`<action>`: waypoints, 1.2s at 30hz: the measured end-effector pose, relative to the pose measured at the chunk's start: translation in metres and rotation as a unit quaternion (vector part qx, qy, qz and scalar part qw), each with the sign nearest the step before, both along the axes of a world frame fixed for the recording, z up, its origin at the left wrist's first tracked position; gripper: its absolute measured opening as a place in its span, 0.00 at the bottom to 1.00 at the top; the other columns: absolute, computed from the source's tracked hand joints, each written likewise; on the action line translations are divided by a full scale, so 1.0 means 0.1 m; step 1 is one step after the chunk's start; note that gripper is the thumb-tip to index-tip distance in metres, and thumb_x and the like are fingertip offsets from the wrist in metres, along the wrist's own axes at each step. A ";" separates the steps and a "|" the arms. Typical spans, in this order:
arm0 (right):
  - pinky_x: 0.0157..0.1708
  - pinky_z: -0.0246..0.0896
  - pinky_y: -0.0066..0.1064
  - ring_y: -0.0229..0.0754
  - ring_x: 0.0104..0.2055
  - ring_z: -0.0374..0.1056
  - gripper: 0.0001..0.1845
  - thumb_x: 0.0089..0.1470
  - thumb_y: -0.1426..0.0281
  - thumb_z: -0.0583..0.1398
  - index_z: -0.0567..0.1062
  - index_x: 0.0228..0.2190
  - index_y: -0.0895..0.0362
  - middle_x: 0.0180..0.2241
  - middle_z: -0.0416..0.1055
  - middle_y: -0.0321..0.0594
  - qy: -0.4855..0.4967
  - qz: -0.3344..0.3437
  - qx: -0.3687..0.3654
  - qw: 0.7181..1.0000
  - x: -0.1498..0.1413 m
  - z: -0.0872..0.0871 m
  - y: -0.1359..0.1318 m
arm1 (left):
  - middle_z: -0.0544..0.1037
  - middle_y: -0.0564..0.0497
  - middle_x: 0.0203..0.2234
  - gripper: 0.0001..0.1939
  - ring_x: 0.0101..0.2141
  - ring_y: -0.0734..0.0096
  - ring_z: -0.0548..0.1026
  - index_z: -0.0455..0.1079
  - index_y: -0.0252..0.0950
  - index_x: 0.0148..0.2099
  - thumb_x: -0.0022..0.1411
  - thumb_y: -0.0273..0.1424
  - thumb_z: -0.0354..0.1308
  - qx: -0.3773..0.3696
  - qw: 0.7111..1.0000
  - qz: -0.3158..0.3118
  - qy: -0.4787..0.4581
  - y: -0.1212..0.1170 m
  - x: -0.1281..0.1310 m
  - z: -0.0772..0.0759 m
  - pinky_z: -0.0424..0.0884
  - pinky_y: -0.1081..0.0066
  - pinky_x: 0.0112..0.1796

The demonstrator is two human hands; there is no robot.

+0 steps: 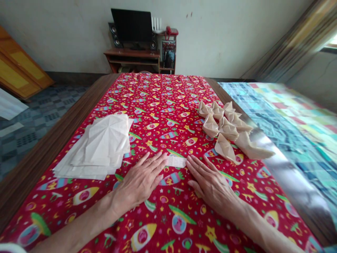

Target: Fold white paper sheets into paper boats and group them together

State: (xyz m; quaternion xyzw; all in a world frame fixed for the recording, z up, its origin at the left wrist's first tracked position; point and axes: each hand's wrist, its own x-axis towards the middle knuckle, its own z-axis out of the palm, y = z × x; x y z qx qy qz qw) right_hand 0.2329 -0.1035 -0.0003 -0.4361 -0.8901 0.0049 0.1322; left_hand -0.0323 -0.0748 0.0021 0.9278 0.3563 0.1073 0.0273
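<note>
My left hand (140, 179) lies flat on the red patterned cloth (168, 105), fingers stretched out, fingertips touching the left end of a small folded white paper strip (176, 161). My right hand (209, 184) also lies flat with its fingers extended, its fingertips at the strip's right end. Neither hand grips anything. To the left of my left hand sits a stack of creased white paper sheets (101, 146). To the right, beyond my right hand, is a cluster of several folded beige paper boats (228, 130).
The table's wooden edge (52, 140) runs along the left. A bed with a checked quilt (295, 119) stands on the right. At the far wall a small desk (133, 56) carries a dark monitor, speakers and a red telephone. Tiled floor lies left.
</note>
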 end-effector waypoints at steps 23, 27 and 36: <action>0.40 0.65 0.35 0.44 0.42 0.70 0.02 0.55 0.71 0.59 0.71 0.33 0.55 0.38 0.74 0.45 0.207 -0.007 0.003 0.978 -0.19 -0.03 0.36 | 0.74 0.48 0.47 0.19 0.47 0.63 0.72 0.67 0.38 0.52 0.58 0.26 0.61 0.019 0.985 0.025 -0.172 0.32 0.07 -0.06 0.69 0.61 0.49; 0.37 0.63 0.33 0.41 0.36 0.70 0.05 0.58 0.74 0.54 0.70 0.31 0.56 0.32 0.74 0.41 0.162 0.002 0.032 0.986 -0.21 0.03 0.28 | 0.70 0.46 0.52 0.22 0.52 0.63 0.69 0.63 0.38 0.57 0.61 0.28 0.58 0.019 0.973 0.044 -0.227 0.32 0.08 -0.07 0.67 0.61 0.52; 0.36 0.61 0.32 0.40 0.36 0.69 0.08 0.61 0.72 0.52 0.71 0.33 0.57 0.33 0.74 0.42 0.113 0.033 0.054 0.992 -0.20 0.08 0.27 | 0.78 0.46 0.39 0.13 0.36 0.71 0.77 0.73 0.35 0.46 0.66 0.34 0.51 -0.138 0.938 0.097 -0.303 0.32 0.08 0.04 0.74 0.73 0.38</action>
